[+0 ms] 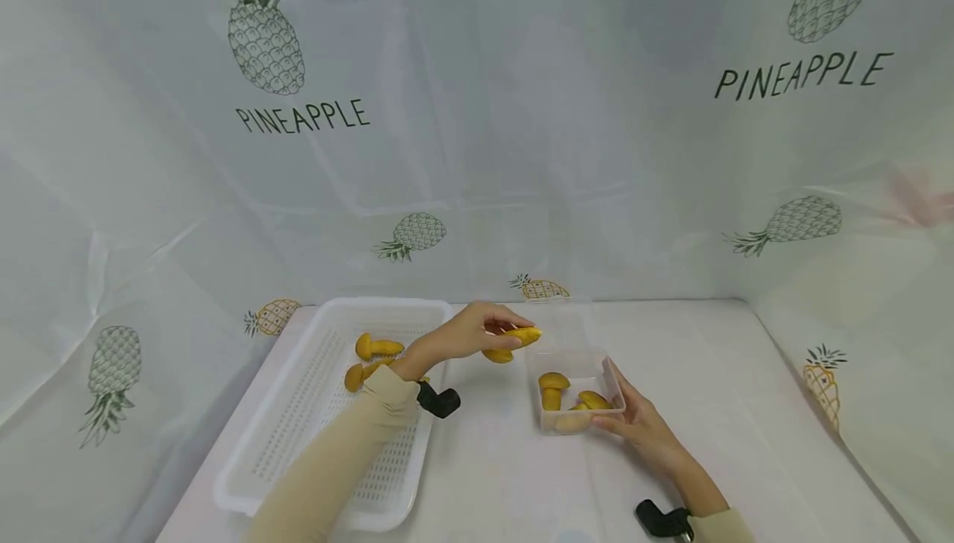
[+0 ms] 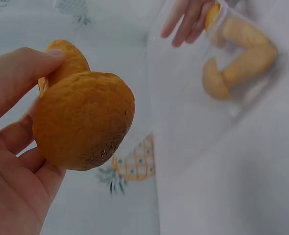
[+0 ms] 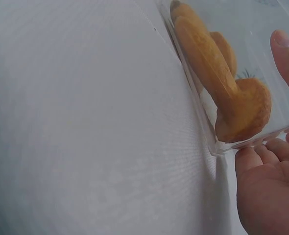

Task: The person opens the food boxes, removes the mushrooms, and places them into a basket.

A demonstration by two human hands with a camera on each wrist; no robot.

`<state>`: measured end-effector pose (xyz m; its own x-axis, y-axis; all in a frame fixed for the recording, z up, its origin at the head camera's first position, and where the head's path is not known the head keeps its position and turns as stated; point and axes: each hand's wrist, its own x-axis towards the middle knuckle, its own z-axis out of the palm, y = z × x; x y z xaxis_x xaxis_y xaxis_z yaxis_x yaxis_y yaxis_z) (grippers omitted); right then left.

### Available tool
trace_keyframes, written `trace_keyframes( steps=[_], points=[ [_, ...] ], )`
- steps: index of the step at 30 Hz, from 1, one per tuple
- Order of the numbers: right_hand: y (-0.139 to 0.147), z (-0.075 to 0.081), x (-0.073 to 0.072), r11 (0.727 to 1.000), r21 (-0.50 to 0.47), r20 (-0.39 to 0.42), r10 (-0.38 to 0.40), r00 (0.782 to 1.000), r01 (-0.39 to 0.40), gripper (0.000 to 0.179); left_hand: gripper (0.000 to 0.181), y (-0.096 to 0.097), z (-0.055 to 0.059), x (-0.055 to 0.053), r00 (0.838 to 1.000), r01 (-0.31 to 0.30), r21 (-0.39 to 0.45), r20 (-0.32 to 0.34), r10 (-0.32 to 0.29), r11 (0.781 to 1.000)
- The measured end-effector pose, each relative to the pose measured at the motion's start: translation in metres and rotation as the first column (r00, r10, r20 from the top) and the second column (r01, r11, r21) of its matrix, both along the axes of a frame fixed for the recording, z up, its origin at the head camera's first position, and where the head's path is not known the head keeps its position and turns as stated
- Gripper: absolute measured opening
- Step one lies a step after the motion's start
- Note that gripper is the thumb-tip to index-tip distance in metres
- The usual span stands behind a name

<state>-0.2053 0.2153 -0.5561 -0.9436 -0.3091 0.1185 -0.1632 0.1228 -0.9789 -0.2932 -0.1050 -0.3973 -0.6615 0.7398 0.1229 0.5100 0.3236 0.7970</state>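
My left hand (image 1: 471, 333) pinches a yellow-orange mushroom (image 1: 526, 334) between thumb and fingers, above the table just left of the clear plastic box (image 1: 547, 422). In the left wrist view the rounded cap (image 2: 85, 122), dark and speckled at its lower edge, faces the camera, with the stem behind it. My right hand (image 1: 647, 431) grips the box at its near right corner, thumb on the front wall and fingers along the right side. Several similar mushrooms lie inside the box; one mushroom (image 3: 218, 73) shows through its wall in the right wrist view.
A white perforated basket (image 1: 428, 477) stands on the left under my left forearm, with a few mushrooms (image 1: 363, 347) in it. The box's transparent lid (image 1: 559, 326) stretches out behind it. A pineapple-printed sheet (image 1: 477, 154) rises behind the white table (image 1: 708, 361).
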Motion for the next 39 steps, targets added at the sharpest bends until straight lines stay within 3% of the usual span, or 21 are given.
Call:
trace_keyframes(
  steps=[9, 14, 20, 26, 39],
  points=[
    [-0.001, 0.001, 0.000, 1.000, -0.025, 0.001, 0.016, 1.000, -0.016, 0.096, 0.035, -0.068, 0.015, 0.006, 0.987, -0.148, 0.024, 0.059, 0.147, 0.989],
    [-0.001, 0.000, 0.000, 1.000, -0.024, 0.009, 0.008, 1.000, -0.008, 0.095, 0.034, -0.102, 0.012, 0.010, 0.978, -0.206, 0.024, 0.044, 0.205, 0.978],
    [-0.001, -0.002, 0.000, 0.999, -0.036, 0.016, 0.010, 1.000, -0.009, 0.096, 0.033, -0.135, -0.001, 0.017, 0.977, -0.214, -0.023, -0.002, 0.214, 0.976],
    [-0.001, -0.001, 0.000, 1.000, -0.024, 0.007, 0.006, 1.000, -0.005, 0.096, 0.032, -0.153, -0.013, 0.026, 0.980, -0.197, -0.063, 0.010, 0.198, 0.978],
    [-0.001, -0.003, -0.001, 0.999, -0.039, 0.015, 0.007, 1.000, -0.006, 0.095, 0.030, -0.162, -0.048, 0.040, 0.987, -0.145, -0.147, 0.054, 0.154, 0.979]
  ],
)
